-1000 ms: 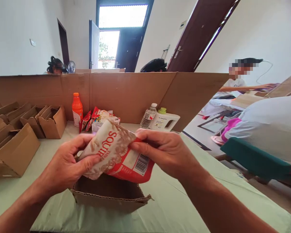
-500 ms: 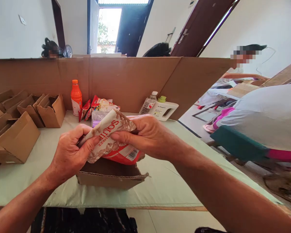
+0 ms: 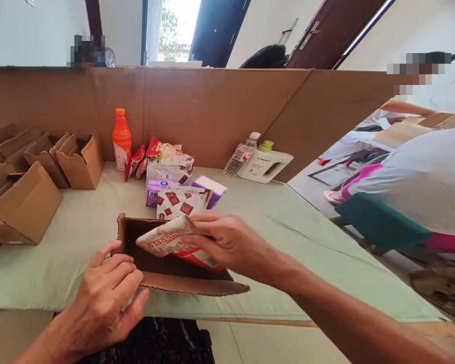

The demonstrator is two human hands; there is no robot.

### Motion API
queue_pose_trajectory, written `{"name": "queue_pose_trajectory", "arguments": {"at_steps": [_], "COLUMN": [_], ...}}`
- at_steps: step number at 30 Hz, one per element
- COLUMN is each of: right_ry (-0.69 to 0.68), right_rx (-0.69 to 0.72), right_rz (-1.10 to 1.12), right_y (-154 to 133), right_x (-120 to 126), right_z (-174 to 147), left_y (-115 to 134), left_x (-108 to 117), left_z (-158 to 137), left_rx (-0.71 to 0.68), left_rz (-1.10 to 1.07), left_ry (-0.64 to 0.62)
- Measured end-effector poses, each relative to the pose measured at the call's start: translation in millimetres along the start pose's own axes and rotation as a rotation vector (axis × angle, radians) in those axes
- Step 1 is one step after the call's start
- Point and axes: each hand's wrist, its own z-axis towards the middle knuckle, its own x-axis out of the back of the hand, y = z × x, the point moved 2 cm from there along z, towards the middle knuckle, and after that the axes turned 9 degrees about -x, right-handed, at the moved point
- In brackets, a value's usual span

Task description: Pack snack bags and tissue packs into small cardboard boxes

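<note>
My right hand (image 3: 227, 240) grips a folded red and cream snack bag (image 3: 170, 236) by its upper right end, fingers on top and thumb beneath. The bag hangs tilted partly inside an open cardboard box (image 3: 193, 285), which stands near the front of the table. My left hand (image 3: 111, 288) is at the box's left front corner, holding nothing, its fingers bent and apart; the fingertips are close to the box edge. Just behind the box stands a white packet with brown squares (image 3: 180, 203), beside purple packs (image 3: 159, 192).
Several cardboard boxes (image 3: 26, 207) stand at the left. Along the cardboard partition (image 3: 212, 116) are an orange bottle (image 3: 121, 141), red snack bags (image 3: 153, 151), a clear bottle (image 3: 241, 155) and a white jug (image 3: 267, 166). A person in grey (image 3: 424, 187) is at the right.
My left hand has let go of the snack bag and moved down and left to the box corner. My right hand has lowered the bag into the box opening. The view has tilted downward.
</note>
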Motion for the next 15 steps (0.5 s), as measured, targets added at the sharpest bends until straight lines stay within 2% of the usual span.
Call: {"name": "queue_pose_trajectory", "arguments": {"at_steps": [3,6,8,10,12,15], "right_ry": [-0.197,-0.428,-0.532,-0.567,-0.584,-0.643], "right_rx": [0.002,0.010,0.060,0.117,0.145,0.104], "right_rz": [-0.287,-0.441,-0.464,-0.449,-0.413,-0.334], "right_y": [-5.9,-12.7,-15.2,-15.1,-12.9,-10.2], "right_x": [-30.5,-55.6,-67.0,-73.8,-77.0,-76.0], "right_z": [12.8,21.9,24.2,25.3,26.4,26.9], "left_y": [0.4,-2.6,-8.1,-15.6,-23.7,-33.1], "left_x": [3.3,6.9,7.7,7.4,4.3,-8.7], "left_z": [6.1,16.9,25.1,34.4,44.2,56.6], "left_rx": [-0.024,0.028,0.113,0.172,0.188,0.183], "left_rz": [-0.009,0.008,-0.022,-0.034,-0.017,-0.051], "left_ry": [-0.013,-0.154,-0.313,-0.434,-0.541,-0.781]}}
